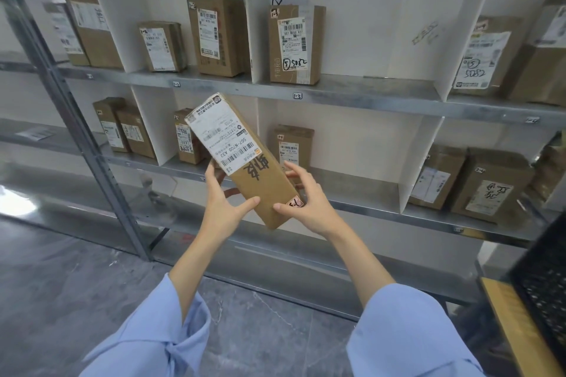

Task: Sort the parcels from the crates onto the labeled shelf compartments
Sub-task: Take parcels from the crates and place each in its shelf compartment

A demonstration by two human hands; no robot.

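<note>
Dozen-plus brown cardboard boxes (pixel 220 37) already stand in the grey metal shelf with white dividers (pixel 367 95), so I judge the sorting well along. Black mesh crate (pixel 545 278) sits at far right, contents out of view, so I can't say how many remain. One long brown cardboard parcel with a white shipping label (pixel 242 159) is not yet shelved. My left hand (pixel 223 208) grips its lower left edge and my right hand (pixel 309 205) its lower right edge, thumbs on the front face. The parcel is mid-air, tilted up-left, in front of the lower shelf row. Corner sticker (pixel 294 202) by my right thumb: can't read it.
</note>
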